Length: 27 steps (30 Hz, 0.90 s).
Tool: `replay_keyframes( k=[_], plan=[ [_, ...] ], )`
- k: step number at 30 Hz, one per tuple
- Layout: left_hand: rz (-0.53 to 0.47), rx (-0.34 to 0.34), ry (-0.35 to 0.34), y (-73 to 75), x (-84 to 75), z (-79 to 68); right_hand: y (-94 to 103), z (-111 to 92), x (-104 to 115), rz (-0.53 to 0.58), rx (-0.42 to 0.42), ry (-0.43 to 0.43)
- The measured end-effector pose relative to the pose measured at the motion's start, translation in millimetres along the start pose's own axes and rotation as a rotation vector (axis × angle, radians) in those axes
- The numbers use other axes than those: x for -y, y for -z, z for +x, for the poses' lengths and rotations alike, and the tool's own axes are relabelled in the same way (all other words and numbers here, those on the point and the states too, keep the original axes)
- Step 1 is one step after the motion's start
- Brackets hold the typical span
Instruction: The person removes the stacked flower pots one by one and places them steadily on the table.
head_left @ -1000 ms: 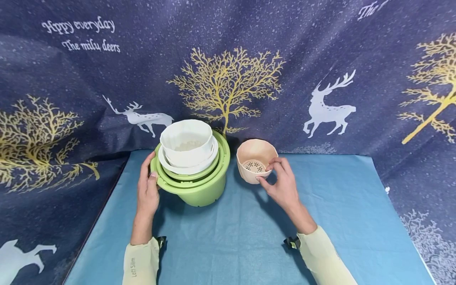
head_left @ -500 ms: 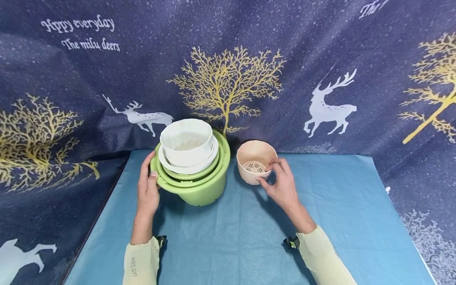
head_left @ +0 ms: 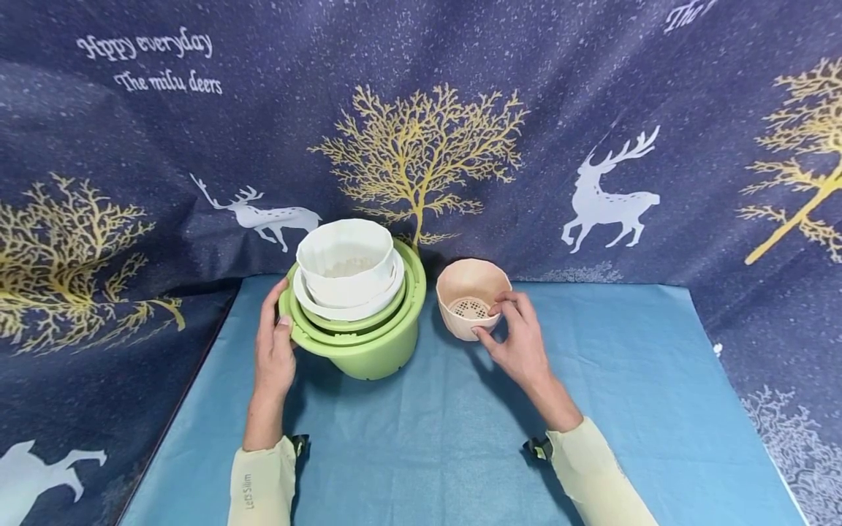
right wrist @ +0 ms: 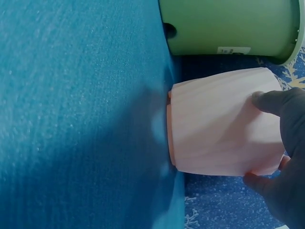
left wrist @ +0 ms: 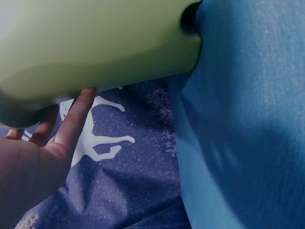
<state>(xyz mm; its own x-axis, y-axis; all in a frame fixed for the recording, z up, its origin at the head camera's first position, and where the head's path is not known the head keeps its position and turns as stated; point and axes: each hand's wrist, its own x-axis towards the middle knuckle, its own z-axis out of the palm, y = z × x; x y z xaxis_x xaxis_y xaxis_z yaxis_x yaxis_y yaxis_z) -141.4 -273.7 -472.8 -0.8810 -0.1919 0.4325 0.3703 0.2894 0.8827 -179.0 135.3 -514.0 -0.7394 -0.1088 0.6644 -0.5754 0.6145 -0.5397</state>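
In the head view my left hand (head_left: 272,358) grips the left rim of a large light-green flowerpot (head_left: 375,358), the thumb by the rim. Nested in it are a smaller green pot and a white dish or pot (head_left: 365,310). A white faceted pot (head_left: 349,288) tops the stack. To the right, my right hand (head_left: 522,358) pinches the rim of a pale pink ribbed flowerpot (head_left: 454,319), which has a perforated bottom. Seen from the right wrist, the pink pot (right wrist: 219,129) stands upright on the table, with the thumb on its outer wall.
Both pots stand on a blue cloth-covered table (head_left: 421,453), close to its back edge. Directly behind hangs a dark blue curtain (head_left: 566,66) printed with deer and trees. A narrow gap separates the green stack from the pink pot.
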Motion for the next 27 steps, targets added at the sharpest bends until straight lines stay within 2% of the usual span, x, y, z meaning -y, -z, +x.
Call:
replay_keyframes(
  k=[12,21,27],
  plan=[
    [-0.001,0.003,-0.002,-0.3,0.8,-0.4,0.8,-0.9,1.0,-0.010,-0.017,0.020],
    [0.007,0.001,0.000,-0.5,0.9,0.2,6.3,0.8,4.2,-0.017,0.019,0.001],
    [0.016,0.004,-0.008,0.4,2.9,0.0,8.5,3.0,6.2,-0.026,-0.006,0.020]
  ],
)
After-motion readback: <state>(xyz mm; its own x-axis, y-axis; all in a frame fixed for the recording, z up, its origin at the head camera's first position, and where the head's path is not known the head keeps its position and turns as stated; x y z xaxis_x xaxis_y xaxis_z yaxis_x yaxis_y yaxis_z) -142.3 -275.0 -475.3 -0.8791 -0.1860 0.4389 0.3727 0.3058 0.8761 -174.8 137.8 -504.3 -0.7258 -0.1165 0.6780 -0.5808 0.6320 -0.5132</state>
